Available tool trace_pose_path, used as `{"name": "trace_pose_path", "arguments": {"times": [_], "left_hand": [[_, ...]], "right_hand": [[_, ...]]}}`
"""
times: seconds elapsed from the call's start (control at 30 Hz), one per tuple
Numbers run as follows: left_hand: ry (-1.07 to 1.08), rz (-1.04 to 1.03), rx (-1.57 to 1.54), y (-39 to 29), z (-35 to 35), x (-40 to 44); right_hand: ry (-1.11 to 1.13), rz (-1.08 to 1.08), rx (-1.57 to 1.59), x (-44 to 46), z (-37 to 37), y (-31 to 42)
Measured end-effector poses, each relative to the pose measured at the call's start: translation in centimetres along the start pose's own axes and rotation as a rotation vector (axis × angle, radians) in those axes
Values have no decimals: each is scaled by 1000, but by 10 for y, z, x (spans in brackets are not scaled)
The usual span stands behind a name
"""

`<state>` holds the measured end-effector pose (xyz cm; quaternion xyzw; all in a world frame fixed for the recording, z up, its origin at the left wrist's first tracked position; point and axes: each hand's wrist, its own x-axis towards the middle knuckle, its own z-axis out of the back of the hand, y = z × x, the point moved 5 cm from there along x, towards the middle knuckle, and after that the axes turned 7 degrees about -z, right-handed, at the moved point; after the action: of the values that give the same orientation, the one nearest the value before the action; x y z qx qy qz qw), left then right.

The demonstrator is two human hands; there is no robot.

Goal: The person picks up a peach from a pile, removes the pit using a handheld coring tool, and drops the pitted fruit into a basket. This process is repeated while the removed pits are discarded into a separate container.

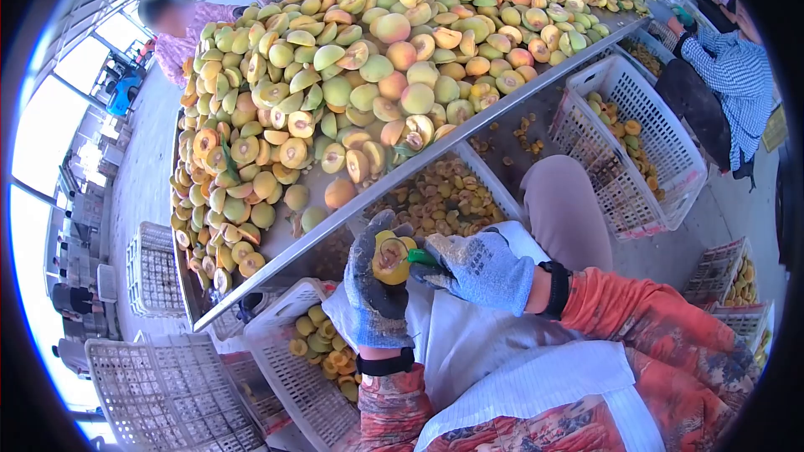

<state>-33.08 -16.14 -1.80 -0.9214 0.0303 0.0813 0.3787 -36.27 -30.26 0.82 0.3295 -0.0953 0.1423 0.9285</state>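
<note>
My left hand [373, 305], in a dirty grey-blue work glove, holds a peach half [390, 257] with its cut face and brown centre toward me. In my gloved right hand [486, 269] is a tool with a green handle [423, 258]; its working end is at the fruit and too small to make out, so I cannot tell its kind. Both hands are above my lap, over a white apron [469, 343]. Just beyond them, a large heap of whole and halved peaches [360, 75] lies on a metal-edged table [335, 212].
White crates stand around me: one with fruit halves [289, 331] at left, another [670, 142] at right. A bin of pits and scraps [452, 197] is below the table edge. A co-worker in a checked sleeve [733, 75] sits at right; a person in pink [180, 38] is far left.
</note>
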Motion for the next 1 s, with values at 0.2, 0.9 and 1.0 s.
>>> {"name": "trace_pose_path", "arguments": {"times": [0.2, 0.9, 1.0], "left_hand": [[47, -350, 691, -19, -16, -21], [-44, -281, 97, -7, -12, -21], [81, -471, 331, -20, -24, -20]], "right_hand": [[245, 0, -90, 1, 7, 8], [927, -584, 956, -7, -17, -6], [995, -985, 1381, -22, -1, 21]]}}
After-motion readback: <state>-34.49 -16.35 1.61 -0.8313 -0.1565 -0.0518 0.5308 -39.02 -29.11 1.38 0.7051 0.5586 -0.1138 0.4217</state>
